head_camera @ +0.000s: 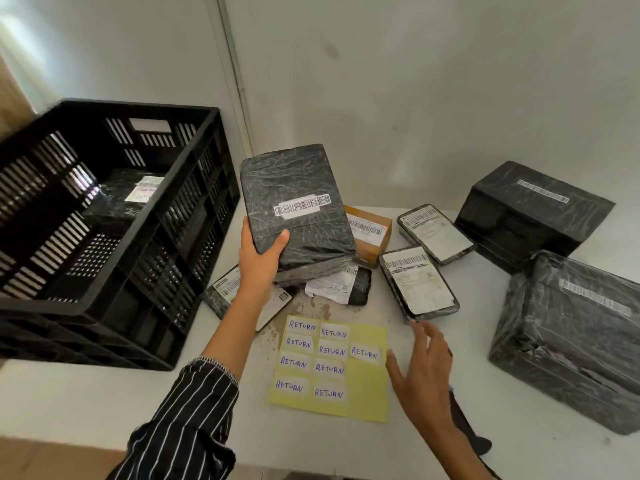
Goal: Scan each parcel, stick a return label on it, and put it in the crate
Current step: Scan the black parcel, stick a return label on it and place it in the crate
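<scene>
A white table (526, 455) is set against a plain white wall (415, 81).

In the head view, a black slatted crate (86, 306) is seen at the left end of the table, and one black-wrapped parcel with a white label (128, 199) is lying inside it. A flat black parcel (298, 202) with a barcode strip on its upper face is held above the table, just right of the crate, tilted toward the camera. It is gripped at its near left corner by the left hand (259, 258), with the thumb laid on top and the fingers underneath; a striped sleeve (187, 420) covers that arm.

The right hand (422, 368) is held open with its fingers spread, just right of a yellow sheet (367, 400), and nothing is grasped by it. Nine white labels (332, 350) marked RETURN are stuck on the sheet.

Below and behind the raised parcel, several small parcels (343, 285) are piled, with a brown box (370, 233) among them. Two flat labelled parcels (436, 233) (419, 285) are laid side by side to the right. Two large black-wrapped boxes (530, 216) (571, 341) are placed at the right end of the table.
</scene>
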### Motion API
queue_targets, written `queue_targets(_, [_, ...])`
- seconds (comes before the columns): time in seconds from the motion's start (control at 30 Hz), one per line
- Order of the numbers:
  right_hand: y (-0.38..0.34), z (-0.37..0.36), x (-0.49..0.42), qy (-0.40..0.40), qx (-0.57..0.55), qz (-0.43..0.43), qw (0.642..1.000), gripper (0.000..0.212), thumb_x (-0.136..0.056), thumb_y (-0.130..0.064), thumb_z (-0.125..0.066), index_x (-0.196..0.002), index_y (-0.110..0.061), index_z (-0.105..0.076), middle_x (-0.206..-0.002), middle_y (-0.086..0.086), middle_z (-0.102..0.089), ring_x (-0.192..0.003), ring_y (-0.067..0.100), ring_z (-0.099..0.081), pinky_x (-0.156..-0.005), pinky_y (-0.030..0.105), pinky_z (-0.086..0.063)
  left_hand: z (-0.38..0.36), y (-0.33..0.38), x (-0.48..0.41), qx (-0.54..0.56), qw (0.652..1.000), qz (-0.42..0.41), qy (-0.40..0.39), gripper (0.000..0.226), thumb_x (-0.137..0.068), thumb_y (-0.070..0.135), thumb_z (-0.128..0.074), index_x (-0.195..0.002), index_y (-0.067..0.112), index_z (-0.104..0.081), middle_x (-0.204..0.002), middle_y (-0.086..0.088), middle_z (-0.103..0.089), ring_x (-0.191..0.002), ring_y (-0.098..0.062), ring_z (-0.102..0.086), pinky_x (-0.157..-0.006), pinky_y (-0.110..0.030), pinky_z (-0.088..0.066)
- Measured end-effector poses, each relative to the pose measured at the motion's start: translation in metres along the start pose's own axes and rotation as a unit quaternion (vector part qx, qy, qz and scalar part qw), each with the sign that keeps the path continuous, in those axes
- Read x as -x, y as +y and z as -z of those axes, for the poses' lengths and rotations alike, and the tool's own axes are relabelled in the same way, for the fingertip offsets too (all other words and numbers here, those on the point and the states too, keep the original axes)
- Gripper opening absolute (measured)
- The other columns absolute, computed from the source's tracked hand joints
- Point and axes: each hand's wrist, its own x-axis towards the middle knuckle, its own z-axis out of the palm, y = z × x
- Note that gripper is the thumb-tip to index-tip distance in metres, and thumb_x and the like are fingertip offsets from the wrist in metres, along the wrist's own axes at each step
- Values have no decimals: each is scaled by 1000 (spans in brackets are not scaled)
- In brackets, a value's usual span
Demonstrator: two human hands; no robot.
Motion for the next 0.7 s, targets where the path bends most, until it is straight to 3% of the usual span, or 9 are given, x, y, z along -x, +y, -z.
queue_targets(0.1, [-59, 1, -51, -97, -237, 18, 967, 46, -93, -38, -52, -132, -17, -40, -134, -2, -43, -125, 16, -43, -104, 31, -36, 10, 3, -17, -10, 999, 32, 23, 80, -85, 31, -68, -149, 29, -20, -151, 7, -29, -137, -14, -30, -111, -38, -30])
queue_targets(0.2, [-114, -7, -109, -158, -375, -24, 913, 68, -88, -56, -44, -145, -24, -27, -149, -7, -32, -135, 10, -34, -111, 35, -32, 18, 5, -39, -23, 997, 60, 34, 84, -84, 34, -68, -150, 30, -16, -156, 4, -19, -142, -22, -22, -113, -44, -29])
queue_targets(0.3, [-154, -19, -154, -150, -373, -26, 915, 74, -86, -63, -39, -147, -22, -25, -151, -3, -31, -138, 13, -31, -115, 40, -29, 22, 8, -63, -46, 996, 71, 33, 86, -84, 37, -68, -150, 30, -15, -157, 2, -16, -144, -24, -17, -113, -45, -28])
queue_targets(0.4, [-170, -38, -183, -127, -330, -10, 935, 55, -97, -39, -41, -145, -16, -27, -148, 3, -33, -136, 17, -34, -113, 37, -31, 24, 8, -88, -68, 996, 59, 22, 87, -83, 41, -67, -150, 28, -14, -157, 2, -17, -144, -23, -17, -112, -44, -27])
queue_targets(0.53, [-177, -65, -214, -96, -308, -7, 946, 47, -99, -19, -42, -143, -12, -28, -144, 7, -36, -132, 20, -37, -111, 34, -32, 24, 4, -128, -99, 993, 61, -6, 84, -84, 43, -64, -149, 24, -14, -156, -2, -21, -141, -24, -24, -109, -38, -30])
queue_targets(0.63, [-172, -82, -230, -91, -304, -41, 947, 47, -98, -17, -43, -143, -12, -30, -144, 7, -37, -132, 20, -38, -112, 34, -32, 21, -5, -152, -122, 989, 44, -64, 73, -89, 38, -60, -148, 20, -20, -152, -2, -30, -137, -21, -33, -103, -28, -31])
queue_targets(0.7, [-166, -92, -237, -90, -304, -61, 947, 48, -98, -22, -44, -144, -14, -30, -144, 6, -39, -131, 21, -39, -111, 40, -34, 21, -10, -162, -144, 984, 41, -95, 68, -92, 37, -56, -148, 20, -22, -151, -3, -33, -136, -21, -35, -106, -30, -33])
